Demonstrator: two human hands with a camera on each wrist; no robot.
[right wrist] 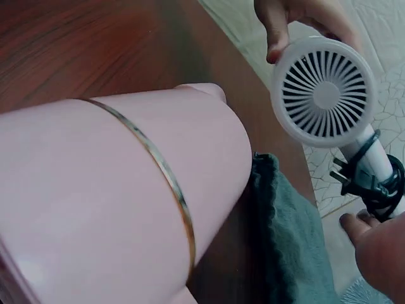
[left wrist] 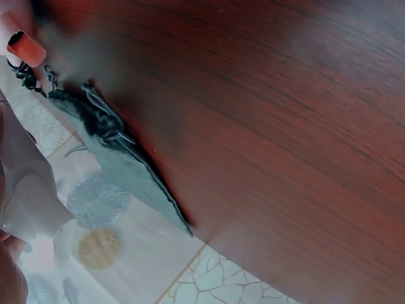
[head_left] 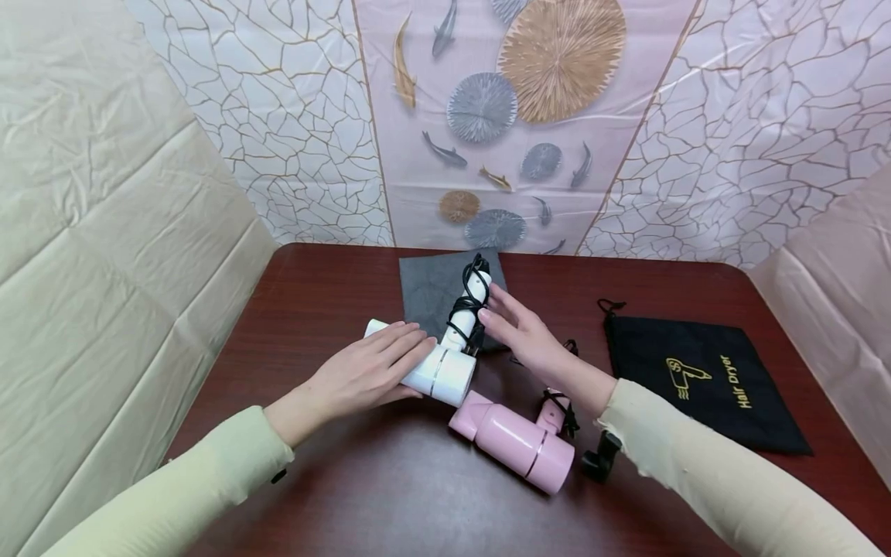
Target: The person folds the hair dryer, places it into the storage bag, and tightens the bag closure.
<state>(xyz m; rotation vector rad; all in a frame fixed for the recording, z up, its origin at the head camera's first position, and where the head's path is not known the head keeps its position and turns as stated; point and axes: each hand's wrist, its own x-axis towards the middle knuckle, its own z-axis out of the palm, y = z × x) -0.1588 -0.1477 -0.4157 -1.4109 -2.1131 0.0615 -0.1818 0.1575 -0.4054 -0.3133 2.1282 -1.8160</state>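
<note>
My left hand point(head_left: 379, 363) grips the barrel of a white hair dryer point(head_left: 448, 375), fingers over the top and thumb underneath. In the right wrist view its round slatted intake grille point(right wrist: 326, 95) faces the camera. A black cord point(head_left: 465, 305) with a two-pin plug is wound round its handle. Beside that handle is my right hand point(head_left: 522, 333), fingers nearly straight and thumb apart; whether they touch it is hard to tell. A grey drawstring pouch point(head_left: 425, 286) lies under and behind the white dryer.
A pink hair dryer point(head_left: 511, 441) with a wrapped black cord lies on the dark red table point(head_left: 334, 495), nearer the front. To the right lies a black drawstring bag point(head_left: 703, 383) printed "Hair Dryer". Fabric walls point(head_left: 292, 155) enclose the back and sides.
</note>
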